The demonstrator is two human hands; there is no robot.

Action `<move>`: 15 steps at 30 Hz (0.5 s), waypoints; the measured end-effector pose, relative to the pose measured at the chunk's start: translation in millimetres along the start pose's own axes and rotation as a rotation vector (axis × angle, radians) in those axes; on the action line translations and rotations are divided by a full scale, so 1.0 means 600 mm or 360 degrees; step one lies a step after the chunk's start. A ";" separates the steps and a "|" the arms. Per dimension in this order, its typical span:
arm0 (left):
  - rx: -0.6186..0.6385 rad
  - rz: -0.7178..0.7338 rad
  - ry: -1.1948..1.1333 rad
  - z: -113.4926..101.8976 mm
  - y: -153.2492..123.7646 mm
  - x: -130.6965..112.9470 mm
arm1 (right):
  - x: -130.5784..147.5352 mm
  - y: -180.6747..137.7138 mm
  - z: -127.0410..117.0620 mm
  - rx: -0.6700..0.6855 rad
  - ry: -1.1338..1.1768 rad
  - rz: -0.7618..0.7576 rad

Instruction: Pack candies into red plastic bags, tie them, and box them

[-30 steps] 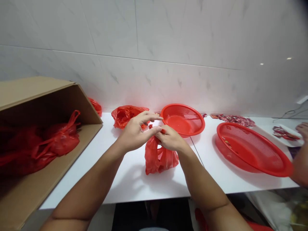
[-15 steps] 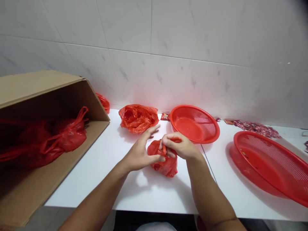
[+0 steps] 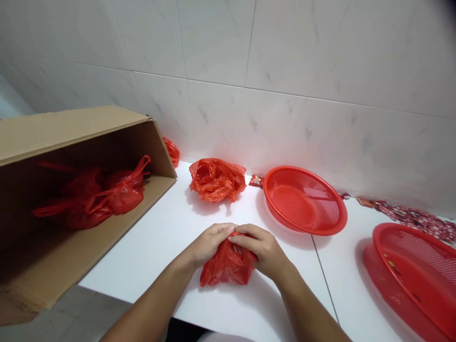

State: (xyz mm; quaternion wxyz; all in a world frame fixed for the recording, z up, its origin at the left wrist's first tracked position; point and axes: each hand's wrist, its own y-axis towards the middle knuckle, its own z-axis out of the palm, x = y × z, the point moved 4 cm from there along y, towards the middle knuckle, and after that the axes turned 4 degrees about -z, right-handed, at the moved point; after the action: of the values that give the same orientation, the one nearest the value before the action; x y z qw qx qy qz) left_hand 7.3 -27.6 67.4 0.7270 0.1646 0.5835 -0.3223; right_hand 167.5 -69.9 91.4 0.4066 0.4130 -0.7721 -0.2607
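Observation:
A filled red plastic bag [image 3: 228, 268] sits on the white table [image 3: 160, 242] close to its front edge. My left hand [image 3: 213, 243] is closed on the gathered top of this bag from the left. From the right, my right hand [image 3: 261, 248] pinches the same top, its fingers curled over the plastic. The two hands meet at the bag's neck, and its contents are hidden. Beyond my hands lies a crumpled heap of red plastic bags [image 3: 217, 179].
On the left, a cardboard box [image 3: 85, 124] on its side holds several tied red bags [image 3: 123, 194]. A red basket [image 3: 302, 199] stands by the wall, with a small red packet [image 3: 255, 180] beside it. Another red basket [image 3: 409, 280] and many small packets [image 3: 420, 221] lie right.
My left hand, open beside the bag before, has closed on its top next to my right hand. The bag has come nearer to me. The view has swung somewhat left.

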 end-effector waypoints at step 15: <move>-0.0169 0.0339 0.0898 0.073 -0.022 -0.024 | 0.022 -0.078 -0.031 -0.0320 -0.0394 -0.0368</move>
State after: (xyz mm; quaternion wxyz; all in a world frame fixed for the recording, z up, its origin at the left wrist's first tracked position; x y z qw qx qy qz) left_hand 29.6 -60.7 94.3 0.5736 0.2697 0.7578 -0.1549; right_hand 198.8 -106.8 71.9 0.3150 0.4209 -0.7337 -0.4304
